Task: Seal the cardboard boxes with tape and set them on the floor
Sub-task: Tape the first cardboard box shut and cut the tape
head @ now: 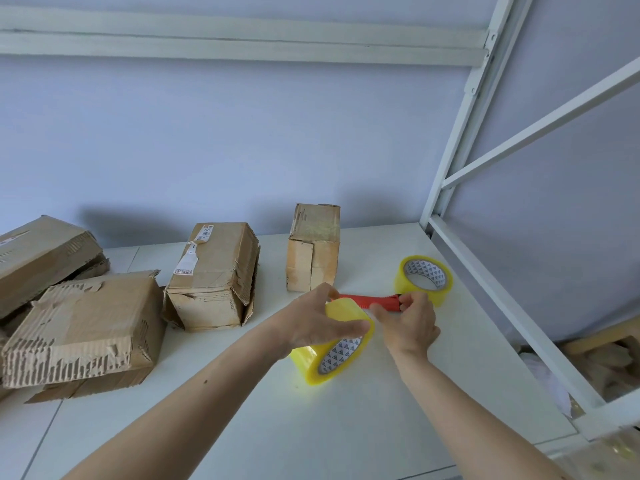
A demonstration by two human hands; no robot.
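Cardboard boxes sit along the back of the white counter: a torn, flattened pair at 9 o'clock, a battered box with white shipping labels at 11 o'clock, and a small upright box at 12 o'clock. The labels' print is too small to read beyond what looks like "50".

Both forearms reach in from the bottom edge and meet over the middle of the counter. The left hand grips a roll of yellow-tinted tape from above, thumb across its outer face and fingers curled over the far rim; the roll's core carries a pattern of small dark triangles. The right hand, just beside it at 3 o'clock, has its fingers curled round a red utility knife that lies across behind the roll.

A second tape roll with the same triangle-patterned core rests on the counter at 1 o'clock, beside a white metal shelf frame.
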